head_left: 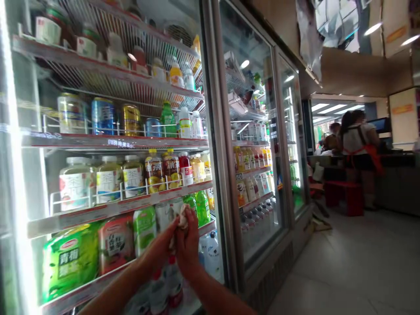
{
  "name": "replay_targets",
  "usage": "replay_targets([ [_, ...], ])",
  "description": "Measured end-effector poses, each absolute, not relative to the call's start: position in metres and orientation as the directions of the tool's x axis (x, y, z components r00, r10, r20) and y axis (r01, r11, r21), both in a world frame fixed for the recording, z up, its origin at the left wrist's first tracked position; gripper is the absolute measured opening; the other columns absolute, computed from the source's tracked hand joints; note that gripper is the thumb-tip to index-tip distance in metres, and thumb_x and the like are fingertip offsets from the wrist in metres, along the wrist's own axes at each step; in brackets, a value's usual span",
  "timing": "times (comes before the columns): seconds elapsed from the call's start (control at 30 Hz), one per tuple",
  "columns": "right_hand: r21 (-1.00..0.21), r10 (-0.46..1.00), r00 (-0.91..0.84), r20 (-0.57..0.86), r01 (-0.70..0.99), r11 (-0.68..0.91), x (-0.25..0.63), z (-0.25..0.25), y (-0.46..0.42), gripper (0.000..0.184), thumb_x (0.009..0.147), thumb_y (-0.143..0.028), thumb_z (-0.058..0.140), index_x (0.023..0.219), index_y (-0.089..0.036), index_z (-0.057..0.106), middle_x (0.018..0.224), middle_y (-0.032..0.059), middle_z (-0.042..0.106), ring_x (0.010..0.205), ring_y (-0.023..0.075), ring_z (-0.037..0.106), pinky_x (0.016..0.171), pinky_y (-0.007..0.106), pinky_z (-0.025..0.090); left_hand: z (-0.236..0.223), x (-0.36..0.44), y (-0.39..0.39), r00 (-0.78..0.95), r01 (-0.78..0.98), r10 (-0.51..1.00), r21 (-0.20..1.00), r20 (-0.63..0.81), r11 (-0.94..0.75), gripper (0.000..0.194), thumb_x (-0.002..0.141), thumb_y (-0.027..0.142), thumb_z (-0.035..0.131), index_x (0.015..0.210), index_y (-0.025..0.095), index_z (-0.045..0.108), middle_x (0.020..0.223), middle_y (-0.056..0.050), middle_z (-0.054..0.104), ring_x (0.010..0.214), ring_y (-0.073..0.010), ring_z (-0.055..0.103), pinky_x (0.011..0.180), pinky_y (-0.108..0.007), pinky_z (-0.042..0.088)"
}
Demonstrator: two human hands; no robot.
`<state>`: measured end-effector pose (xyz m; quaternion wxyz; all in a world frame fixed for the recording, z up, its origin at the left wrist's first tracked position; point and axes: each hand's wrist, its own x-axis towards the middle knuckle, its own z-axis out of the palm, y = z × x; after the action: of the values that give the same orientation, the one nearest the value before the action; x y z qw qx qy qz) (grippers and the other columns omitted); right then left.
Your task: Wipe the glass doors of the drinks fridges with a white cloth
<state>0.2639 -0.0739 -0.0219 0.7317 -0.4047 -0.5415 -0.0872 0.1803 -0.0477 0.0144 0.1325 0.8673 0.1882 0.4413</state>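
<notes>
My left hand point(166, 239) and my right hand point(188, 243) are brought together in front of a lit drinks fridge, at its lower shelves. Between them is a crumpled, pale cloth point(183, 220); part of it shows above the fingers, and the rest is hidden by them. Both hands are closed on it. Behind the hands stand green bottles point(202, 207). A green-and-white drink pack point(145, 228) is to their left, and red-capped water bottles point(173, 280) are below.
Shelves hold tea bottles point(109, 179), cans point(103, 116) and a large green pack point(70, 258). A metal door frame point(226, 153) stands to the right, beside another glass-fronted fridge point(256, 183). Tiled floor point(341, 258) extends right. A person in an orange apron point(359, 135) stands near a counter.
</notes>
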Motion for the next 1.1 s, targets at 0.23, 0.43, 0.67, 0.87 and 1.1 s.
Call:
replay_targets([
  [0.23,-0.424,0.073,0.452,0.889,0.753,0.504,0.356,0.035,-0.04,0.048,0.086,-0.019,0.032,0.134,-0.017,0.037,0.14,0.0132,0.035,0.132,0.0236,0.031,0.106,0.049,0.033,0.057,0.038,0.003,0.18,0.73,0.266,0.053,0.947,-0.681,0.055,0.087,0.044,0.035,0.132,0.013,0.039,0.145,-0.016,0.027,0.131,-0.0339,0.03,0.103,-0.055,0.031],
  [0.43,-0.174,0.151,0.123,0.981,0.899,0.401,0.288,0.017,-0.01,0.058,0.085,-0.015,0.036,0.142,-0.019,0.024,0.152,0.0077,0.01,0.14,0.0295,-0.002,0.109,0.062,0.014,0.015,-0.002,0.025,0.321,0.843,0.094,-0.239,0.942,-0.482,0.066,0.087,0.031,0.039,0.143,0.026,0.007,0.151,-0.01,0.008,0.136,-0.0367,0.014,0.105,-0.063,0.02],
  [0.67,0.126,0.233,-0.223,0.946,0.921,0.368,0.333,-0.005,-0.016,0.058,0.086,-0.011,0.036,0.14,-0.032,0.027,0.149,0.0007,0.026,0.14,0.0229,0.012,0.11,0.053,0.024,0.0,0.006,0.028,0.286,0.848,0.131,-0.187,0.949,-0.496,0.069,0.086,0.031,0.041,0.141,0.036,0.001,0.151,-0.001,0.004,0.136,-0.0341,0.015,0.107,-0.062,0.019],
  [0.87,-0.246,0.081,0.235,0.969,0.952,0.18,0.328,-0.011,-0.005,0.059,0.086,-0.012,0.032,0.143,-0.018,0.019,0.153,0.0099,0.005,0.14,0.0299,0.0,0.108,0.06,0.019,-0.007,0.011,0.038,0.241,0.883,0.089,-0.18,0.967,-0.433,0.072,0.085,0.034,0.046,0.143,0.029,0.003,0.151,-0.007,0.009,0.137,-0.033,0.014,0.108,-0.059,0.016],
  [1.1,0.268,0.319,-0.374,0.871,0.905,0.329,0.317,-0.065,-0.027,0.061,0.084,-0.016,0.042,0.141,-0.031,0.025,0.152,-0.0021,0.016,0.14,0.0246,0.008,0.11,0.05,0.024,-0.012,0.01,0.034,0.283,0.881,0.074,-0.229,0.956,-0.413,0.062,0.087,0.03,0.043,0.142,0.018,0.016,0.149,-0.015,0.017,0.137,-0.0318,0.014,0.108,-0.055,0.016],
])
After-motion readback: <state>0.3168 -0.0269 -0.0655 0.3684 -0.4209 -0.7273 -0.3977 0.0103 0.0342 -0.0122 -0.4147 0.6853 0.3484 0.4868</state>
